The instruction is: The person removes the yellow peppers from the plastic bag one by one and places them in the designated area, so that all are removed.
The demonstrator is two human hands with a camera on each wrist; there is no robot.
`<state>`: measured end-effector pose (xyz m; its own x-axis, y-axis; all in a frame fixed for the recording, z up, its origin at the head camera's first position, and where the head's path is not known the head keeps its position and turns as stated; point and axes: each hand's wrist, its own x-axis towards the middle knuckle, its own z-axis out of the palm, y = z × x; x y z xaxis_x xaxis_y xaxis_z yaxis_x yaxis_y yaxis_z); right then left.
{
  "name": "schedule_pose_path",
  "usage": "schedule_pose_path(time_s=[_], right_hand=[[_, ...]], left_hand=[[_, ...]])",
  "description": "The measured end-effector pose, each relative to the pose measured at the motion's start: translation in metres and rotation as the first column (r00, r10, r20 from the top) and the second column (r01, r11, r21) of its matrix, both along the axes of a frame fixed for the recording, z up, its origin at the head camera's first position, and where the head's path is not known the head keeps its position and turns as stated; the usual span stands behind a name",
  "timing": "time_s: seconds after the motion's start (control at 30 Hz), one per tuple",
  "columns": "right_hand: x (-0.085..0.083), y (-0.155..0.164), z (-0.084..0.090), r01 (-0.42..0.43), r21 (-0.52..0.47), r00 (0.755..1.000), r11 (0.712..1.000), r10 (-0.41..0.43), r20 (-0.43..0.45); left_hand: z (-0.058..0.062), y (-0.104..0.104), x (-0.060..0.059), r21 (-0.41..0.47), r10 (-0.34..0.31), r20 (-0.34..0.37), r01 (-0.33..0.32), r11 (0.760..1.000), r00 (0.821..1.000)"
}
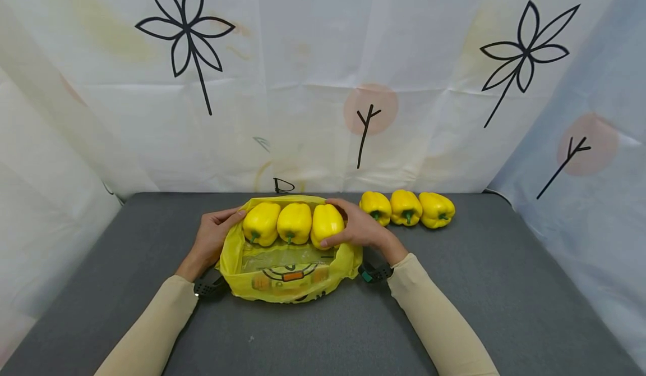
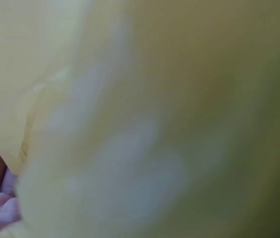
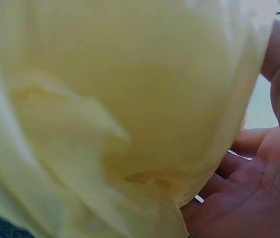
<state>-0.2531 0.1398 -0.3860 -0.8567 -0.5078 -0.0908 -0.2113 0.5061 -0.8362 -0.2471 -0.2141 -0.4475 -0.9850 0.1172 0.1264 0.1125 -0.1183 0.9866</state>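
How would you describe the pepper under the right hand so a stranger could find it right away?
Start at the yellow plastic bag lying open at the middle of the grey table. Three yellow peppers sit in a row inside its mouth. The one meant is the rightmost pepper in the bag, the only one with the right hand resting over it.

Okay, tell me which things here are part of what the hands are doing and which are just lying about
In hand:
left hand
right hand
yellow bag
three peppers in the bag

Lying about:
three peppers on the table
grey table
printed backdrop
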Motion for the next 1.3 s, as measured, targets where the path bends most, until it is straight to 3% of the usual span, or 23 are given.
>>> schedule_pose_path(time_s=[0.33,0.67,1.03,1.3], right_hand=[[0.000,0.006,0.004,0.022,-0.117,0.998,0.993,-0.029,-0.059],[0.009,0.013,0.023,0.021,-0.262,0.994,0.965,-0.047,-0.094],[0.027,0.038,0.032,0.038,-0.285,0.991,0.958,-0.072,-0.110],[0.041,0.067,0.021,0.042,-0.252,0.984,0.967,-0.084,-0.158]], left_hand=[[0.001,0.000,0.001,-0.014,0.007,0.018,-0.006,1.000,1.000],[0.000,0.000,0.001,-0.012,0.001,0.009,-0.001,1.000,1.000],[0.000,0.000,-0.001,-0.014,0.006,0.006,-0.006,1.000,1.000],[0.001,0.000,0.000,0.004,0.000,0.005,0.000,1.000,1.000]])
